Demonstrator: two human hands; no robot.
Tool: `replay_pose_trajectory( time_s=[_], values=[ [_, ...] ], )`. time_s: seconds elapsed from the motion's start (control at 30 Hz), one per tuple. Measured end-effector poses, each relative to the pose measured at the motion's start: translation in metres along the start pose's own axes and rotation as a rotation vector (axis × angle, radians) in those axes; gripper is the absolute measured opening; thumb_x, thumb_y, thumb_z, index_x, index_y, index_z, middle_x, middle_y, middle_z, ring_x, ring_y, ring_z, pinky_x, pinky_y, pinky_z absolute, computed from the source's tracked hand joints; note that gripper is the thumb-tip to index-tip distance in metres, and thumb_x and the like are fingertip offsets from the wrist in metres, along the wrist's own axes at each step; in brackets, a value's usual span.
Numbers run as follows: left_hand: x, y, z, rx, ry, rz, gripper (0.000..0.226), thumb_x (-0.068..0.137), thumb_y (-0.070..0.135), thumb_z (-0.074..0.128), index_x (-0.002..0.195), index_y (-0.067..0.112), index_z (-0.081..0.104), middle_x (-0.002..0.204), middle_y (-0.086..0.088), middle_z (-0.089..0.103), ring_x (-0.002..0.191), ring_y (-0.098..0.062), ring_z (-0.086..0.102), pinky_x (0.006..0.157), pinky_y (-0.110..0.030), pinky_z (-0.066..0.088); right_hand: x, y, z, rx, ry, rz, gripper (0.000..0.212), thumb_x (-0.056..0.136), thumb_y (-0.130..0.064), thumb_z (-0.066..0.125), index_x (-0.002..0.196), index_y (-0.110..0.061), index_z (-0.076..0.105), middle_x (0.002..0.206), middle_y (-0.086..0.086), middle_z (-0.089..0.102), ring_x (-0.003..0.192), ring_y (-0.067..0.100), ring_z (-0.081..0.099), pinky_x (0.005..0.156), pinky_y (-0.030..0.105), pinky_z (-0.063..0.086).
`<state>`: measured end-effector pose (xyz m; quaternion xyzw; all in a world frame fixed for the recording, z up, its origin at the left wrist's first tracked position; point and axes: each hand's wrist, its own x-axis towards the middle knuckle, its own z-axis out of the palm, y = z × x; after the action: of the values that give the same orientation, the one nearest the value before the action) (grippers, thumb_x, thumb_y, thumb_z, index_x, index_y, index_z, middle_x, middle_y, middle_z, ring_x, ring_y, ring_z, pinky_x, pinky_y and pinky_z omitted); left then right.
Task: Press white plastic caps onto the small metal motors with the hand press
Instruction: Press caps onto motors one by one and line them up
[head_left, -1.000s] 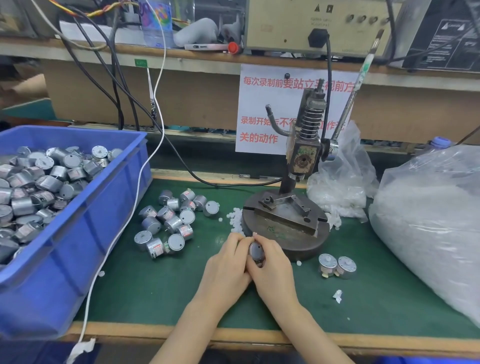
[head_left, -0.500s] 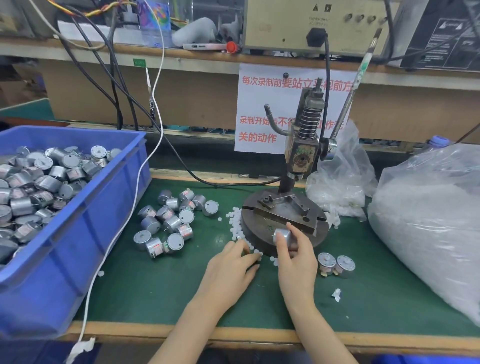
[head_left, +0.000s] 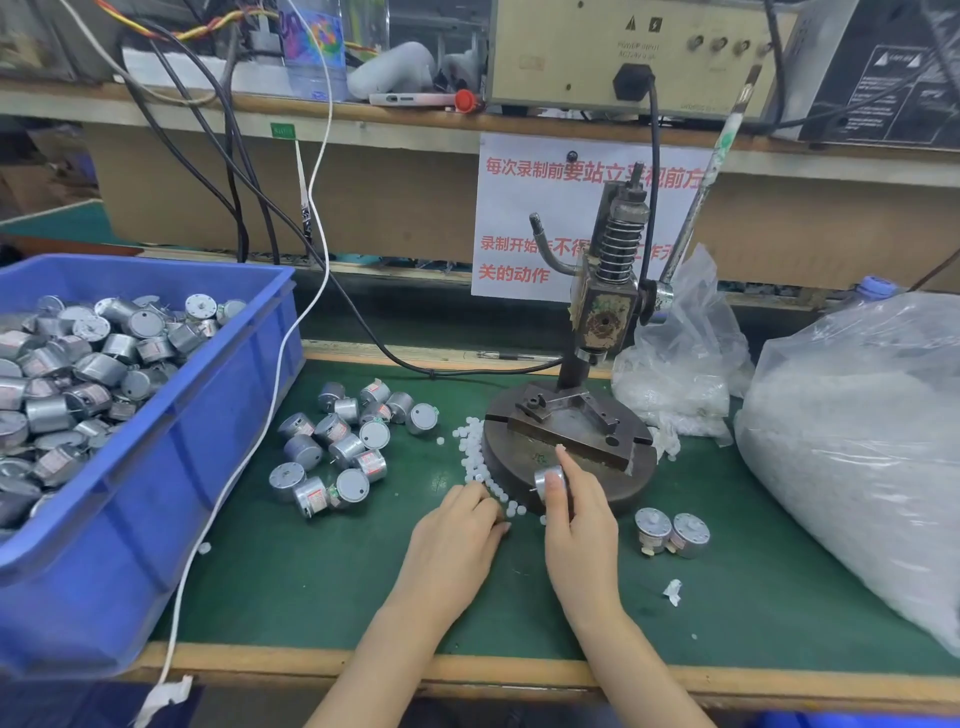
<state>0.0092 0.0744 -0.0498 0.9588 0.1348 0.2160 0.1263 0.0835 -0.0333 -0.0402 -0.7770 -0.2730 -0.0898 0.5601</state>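
My right hand (head_left: 579, 525) pinches a small metal motor (head_left: 548, 479) between thumb and forefinger, over the front rim of the hand press's round base (head_left: 618, 486). The press (head_left: 605, 317) stands upright behind it, its ram raised. My left hand (head_left: 457, 530) lies on the green mat with its fingertips on the loose white plastic caps (head_left: 475, 457) strewn along the base's left edge. Whether it holds a cap is hidden. Two motors (head_left: 670, 530) lie to the right of my right hand.
A heap of motors (head_left: 343, 447) lies left of the press. A blue bin (head_left: 171, 467) full of motors stands at far left. Clear bags of white caps (head_left: 852, 441) fill the right side. Cables (head_left: 291, 374) run over the mat's left part.
My hands have come apart. The right hand carried the motor up over the press base, and the left hand went down to the caps on the mat.
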Motion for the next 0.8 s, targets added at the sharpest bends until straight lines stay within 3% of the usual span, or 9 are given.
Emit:
replay_pose_trajectory(
  time_s=[0.1,0.27,0.47,0.6,0.8],
  values=[
    [-0.0009,-0.0009,-0.0006,-0.028,0.051,-0.029,0.023,0.096,0.035,0.045,0.095,0.017,0.059,0.101,0.006,0.051,0.101,-0.012,0.047,0.066,-0.02,0.032,-0.0019,-0.0024,0.002,-0.054,-0.093,-0.049,0.038,0.098,-0.017,0.039,0.136,-0.016,0.044,0.089,-0.019,0.048,0.09,-0.012,0.046,0.078,0.001,0.03],
    [-0.0065,-0.0076,-0.0009,-0.072,0.094,-0.169,0.022,0.092,0.038,0.05,0.089,0.019,0.059,0.093,0.01,0.047,0.095,-0.008,0.044,0.063,-0.017,0.029,-0.0038,-0.0022,0.0032,-0.101,-0.181,-0.097,0.037,0.099,-0.019,0.037,0.135,-0.019,0.046,0.093,-0.016,0.047,0.094,-0.019,0.041,0.077,-0.003,0.028],
    [-0.0047,-0.0064,-0.0014,-0.034,0.042,-0.197,0.022,0.095,0.039,0.044,0.092,0.019,0.053,0.097,0.007,0.046,0.097,-0.011,0.042,0.064,-0.018,0.028,-0.0046,-0.0023,0.0063,-0.157,-0.27,-0.149,0.037,0.099,-0.024,0.036,0.134,-0.019,0.048,0.101,-0.009,0.048,0.089,-0.009,0.039,0.078,0.0,0.029],
    [-0.003,-0.0064,-0.0015,-0.055,0.045,-0.237,0.023,0.097,0.034,0.04,0.095,0.015,0.051,0.099,0.002,0.044,0.098,-0.014,0.042,0.069,-0.022,0.033,-0.0041,-0.0016,0.0077,-0.193,-0.315,-0.124,0.036,0.1,-0.027,0.034,0.132,-0.022,0.049,0.107,-0.012,0.049,0.102,0.005,0.049,0.081,0.009,0.031],
    [-0.0008,-0.0081,-0.0039,-0.125,0.079,-0.313,0.023,0.098,0.026,0.04,0.094,0.007,0.052,0.098,-0.005,0.044,0.095,-0.02,0.044,0.077,-0.026,0.035,-0.0059,-0.002,0.0092,-0.271,-0.438,-0.157,0.039,0.1,-0.031,0.031,0.136,-0.022,0.045,0.113,-0.006,0.049,0.106,0.009,0.049,0.084,0.019,0.036]
  ],
)
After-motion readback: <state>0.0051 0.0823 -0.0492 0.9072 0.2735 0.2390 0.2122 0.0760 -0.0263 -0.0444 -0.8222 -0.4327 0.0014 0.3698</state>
